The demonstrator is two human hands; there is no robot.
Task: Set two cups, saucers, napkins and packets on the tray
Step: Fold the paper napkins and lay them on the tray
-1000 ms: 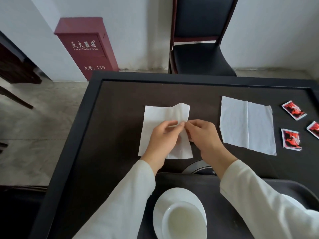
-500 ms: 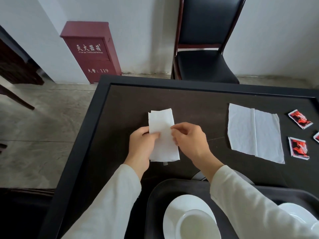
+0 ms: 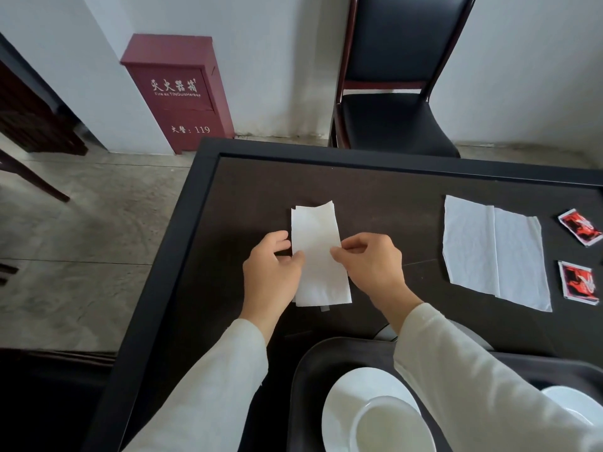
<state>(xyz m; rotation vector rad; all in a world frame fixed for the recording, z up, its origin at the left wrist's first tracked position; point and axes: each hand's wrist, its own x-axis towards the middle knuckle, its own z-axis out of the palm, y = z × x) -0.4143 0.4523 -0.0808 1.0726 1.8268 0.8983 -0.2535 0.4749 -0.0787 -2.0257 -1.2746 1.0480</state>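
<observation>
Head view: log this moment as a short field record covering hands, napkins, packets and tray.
left hand: fingertips on folded napkin, left edge
right hand: pinching its right edge
unfolded napkin: flat on table, right side
packets: two visible, on table, off tray
tray: holds saucer with cup; second saucer partly hidden

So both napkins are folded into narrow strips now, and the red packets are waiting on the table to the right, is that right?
Not quite. In the head view only the napkin between the hands is folded into a narrow strip. The other napkin lies opened out flat on the table. The red packets do wait on the table to the right.
</observation>
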